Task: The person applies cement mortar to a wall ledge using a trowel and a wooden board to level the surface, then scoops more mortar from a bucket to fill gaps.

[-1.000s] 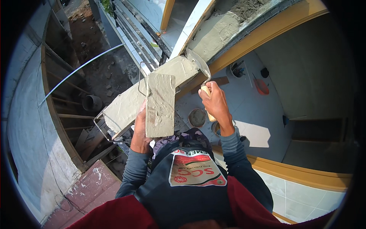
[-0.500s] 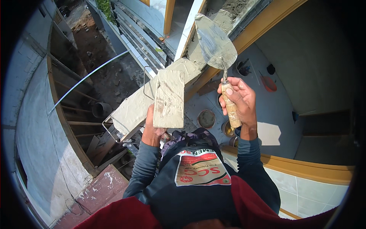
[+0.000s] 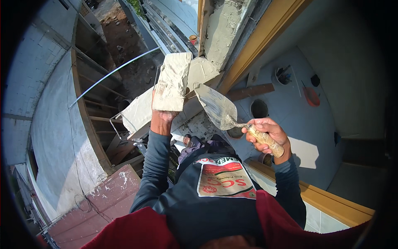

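My left hand (image 3: 163,116) grips a rectangular board (image 3: 171,81) coated in pale plaster from underneath, its fingers mostly hidden by it. My right hand (image 3: 266,133) is wrapped round the wooden handle of a pointed trowel (image 3: 214,106). The blade, smeared with plaster, lies to the right of the board's lower end. Behind both, a long plaster-covered plank (image 3: 137,110) with wire frames at its side runs diagonally up to a plastered wall edge (image 3: 226,29).
A yellow frame (image 3: 265,39) runs along the right of the wall edge. Below on the tiled floor (image 3: 302,116) are buckets (image 3: 259,108) and an orange pan (image 3: 311,96). At left are a curved concrete wall (image 3: 62,133), a pale pipe (image 3: 116,71) and a dirt pit.
My left hand has lifted the board up and forward. The trowel has come away from the wall edge, swung upright, then tipped leftward and down toward the board.
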Motion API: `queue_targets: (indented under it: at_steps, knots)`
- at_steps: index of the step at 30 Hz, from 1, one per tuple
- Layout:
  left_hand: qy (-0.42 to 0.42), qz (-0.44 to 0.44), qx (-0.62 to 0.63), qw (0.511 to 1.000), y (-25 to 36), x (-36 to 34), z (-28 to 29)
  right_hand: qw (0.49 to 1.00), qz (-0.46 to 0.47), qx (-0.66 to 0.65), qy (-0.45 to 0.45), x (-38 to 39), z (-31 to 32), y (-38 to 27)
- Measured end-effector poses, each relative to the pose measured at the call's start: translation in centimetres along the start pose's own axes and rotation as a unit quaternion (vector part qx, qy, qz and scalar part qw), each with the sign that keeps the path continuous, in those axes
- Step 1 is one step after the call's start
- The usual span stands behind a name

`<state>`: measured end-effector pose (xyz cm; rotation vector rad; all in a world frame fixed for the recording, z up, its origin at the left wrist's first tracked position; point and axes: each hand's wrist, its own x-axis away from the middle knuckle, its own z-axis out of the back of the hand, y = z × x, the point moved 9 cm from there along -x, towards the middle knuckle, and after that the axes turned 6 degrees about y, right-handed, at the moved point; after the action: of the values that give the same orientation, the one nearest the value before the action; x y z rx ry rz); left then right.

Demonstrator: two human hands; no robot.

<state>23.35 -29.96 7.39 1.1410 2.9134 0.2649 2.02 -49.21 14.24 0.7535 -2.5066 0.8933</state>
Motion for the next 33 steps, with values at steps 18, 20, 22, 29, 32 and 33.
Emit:
queue_targets:
  at_steps: [18, 20, 22, 29, 32, 33]
  knots:
    - [0.127, -0.106, -0.161, 0.973, -2.3, 0.2, 0.1, 0.545, 0.495, 0.660, 0.147, -2.6, -1.1, -5.4]
    - [0.158, -0.106, -0.189, 0.963, -2.2, 0.8, -1.0, 0.543, 0.526, 0.626, 0.189, -5.0, -1.8, -6.1]
    - [0.177, -0.097, -0.184, 0.962, -1.7, 1.9, -1.0, 0.644, 0.421, 0.566, 0.297, -8.7, 1.1, -6.3]
    - [0.185, -0.128, -0.416, 0.881, 2.4, 4.9, -0.1, 0.644, 0.416, 0.521, 0.374, -4.8, 1.1, -4.6]
    - [0.157, -0.146, -0.449, 0.868, 2.8, 5.5, -1.6, 0.645, 0.394, 0.532, 0.381, -5.1, -0.3, -4.6]
    - [0.166, -0.139, -0.411, 0.886, 2.7, 5.5, -1.4, 0.633, 0.382, 0.558, 0.378, -6.1, -1.3, -4.7]
